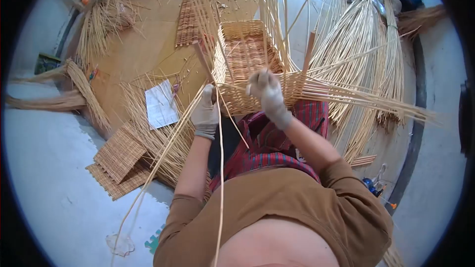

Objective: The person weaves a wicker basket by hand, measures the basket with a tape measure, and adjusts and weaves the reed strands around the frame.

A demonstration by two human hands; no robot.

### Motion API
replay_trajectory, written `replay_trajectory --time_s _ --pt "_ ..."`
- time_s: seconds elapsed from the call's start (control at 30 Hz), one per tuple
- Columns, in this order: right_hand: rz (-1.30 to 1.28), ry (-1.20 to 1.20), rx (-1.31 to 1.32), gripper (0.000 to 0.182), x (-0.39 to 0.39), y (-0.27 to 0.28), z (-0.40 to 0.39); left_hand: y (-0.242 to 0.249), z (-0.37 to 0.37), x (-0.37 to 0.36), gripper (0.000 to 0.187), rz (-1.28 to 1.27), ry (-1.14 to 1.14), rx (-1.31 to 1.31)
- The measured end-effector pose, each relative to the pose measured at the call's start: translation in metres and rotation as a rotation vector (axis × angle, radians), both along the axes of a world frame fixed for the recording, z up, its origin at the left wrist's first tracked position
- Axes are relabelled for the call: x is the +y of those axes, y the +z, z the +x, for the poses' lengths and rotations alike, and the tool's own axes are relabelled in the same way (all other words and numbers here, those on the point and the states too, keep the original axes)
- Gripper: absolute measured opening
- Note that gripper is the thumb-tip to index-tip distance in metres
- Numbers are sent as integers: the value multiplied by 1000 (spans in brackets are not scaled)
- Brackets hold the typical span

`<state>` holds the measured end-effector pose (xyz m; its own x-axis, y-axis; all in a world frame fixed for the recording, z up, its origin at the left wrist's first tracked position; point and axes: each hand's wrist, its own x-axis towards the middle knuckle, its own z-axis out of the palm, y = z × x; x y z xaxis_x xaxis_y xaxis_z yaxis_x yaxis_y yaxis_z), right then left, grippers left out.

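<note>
A half-woven rectangular wicker basket (250,54) stands at my lap, with long loose strands rising from its walls and fanning out to the right. My left hand (205,111), in a pale work glove, is closed around the basket's near left corner, beside a flat wooden stake (202,62). Long strands run from there down past my body. My gloved right hand (269,96) is at the near wall, fingers pinched together on what looks like a thin wicker strand; motion blurs it slightly. Another wooden stake (309,52) stands at the near right corner.
Woven panels (121,153) lie on the floor at left, near a white paper sheet (162,104) on loose wicker. Another woven panel (190,22) lies behind the basket. A large bundle of strands (356,44) spreads at right, with more wicker (106,22) at upper left.
</note>
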<state>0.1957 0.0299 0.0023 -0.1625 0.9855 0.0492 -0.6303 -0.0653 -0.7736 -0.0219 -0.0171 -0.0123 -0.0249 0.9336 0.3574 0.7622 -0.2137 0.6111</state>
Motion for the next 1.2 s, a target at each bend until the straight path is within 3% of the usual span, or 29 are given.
replay_trajectory --time_s 0.07,0.1,0.13,0.17,0.2,0.23,0.3,0.37,0.4,0.47,0.53,0.57,0.63,0.7,0.73,0.77,0.8,0.83,0.87,0.93,0.97,1.03,1.07,1.13,1.2 --pt "68 -59 -199 35 -27 30 -2 5 0 -6 47 78 -26 170" --pt "59 -93 -83 35 -16 20 3 7 5 -14 44 32 35 356" --pt "57 -137 34 34 -2 10 15 7 6 -16 44 40 48 345" --pt "-154 -164 9 29 -6 12 30 6 9 -15 46 148 -86 268" --pt "-138 -150 -18 29 -13 14 38 5 15 -13 49 260 -214 186" --pt "-179 -155 -169 29 -23 18 46 27 29 -10 66 24 -203 253" --pt "-246 -232 -456 23 -19 15 52 28 38 -10 76 27 -170 293" --pt "26 -276 -592 20 13 47 33 9 43 -4 79 37 -122 425" --pt "421 -464 -925 21 32 77 16 11 49 -4 79 31 -123 414" --pt "833 -626 -1253 26 64 95 -6 21 59 -1 80 -125 -32 403" --pt "281 -262 -816 54 81 91 -10 15 58 1 81 6 -16 369" --pt "374 -319 -603 57 74 85 8 18 56 1 79 -63 -38 404" --pt "332 -481 -537 53 29 47 52 14 55 -2 78 -134 -50 411" --pt "49 -558 -586 36 -13 9 89 2 66 4 80 90 -38 480" --pt "-125 -523 -477 26 -23 -2 101 13 79 9 80 94 -30 457" --pt "190 -578 -676 19 -14 -4 108 36 93 10 79 114 -168 319" --pt "306 -538 -820 31 0 22 99 49 108 6 78 122 -317 188" --pt "430 -508 -950 42 15 49 88 36 128 11 77 31 -250 226" --pt "605 -567 -1225 43 33 83 68 30 138 13 77 31 -264 229" --pt "687 -575 -1566 50 43 103 58 24 152 14 73 -147 -83 554" --pt "549 -500 -1091 51 37 103 67 26 153 15 71 -152 -46 646" --pt "446 -508 -743 49 20 85 113 28 154 22 70 -174 -76 653" --pt "472 -610 -865 45 -7 62 149 29 155 24 69 -197 -119 668" --pt "-201 -710 -875 34 -57 54 170 54 156 32 65 -281 -150 608" --pt "-163 -729 -887 32 -78 72 152 56 157 24 61 -376 -228 567"
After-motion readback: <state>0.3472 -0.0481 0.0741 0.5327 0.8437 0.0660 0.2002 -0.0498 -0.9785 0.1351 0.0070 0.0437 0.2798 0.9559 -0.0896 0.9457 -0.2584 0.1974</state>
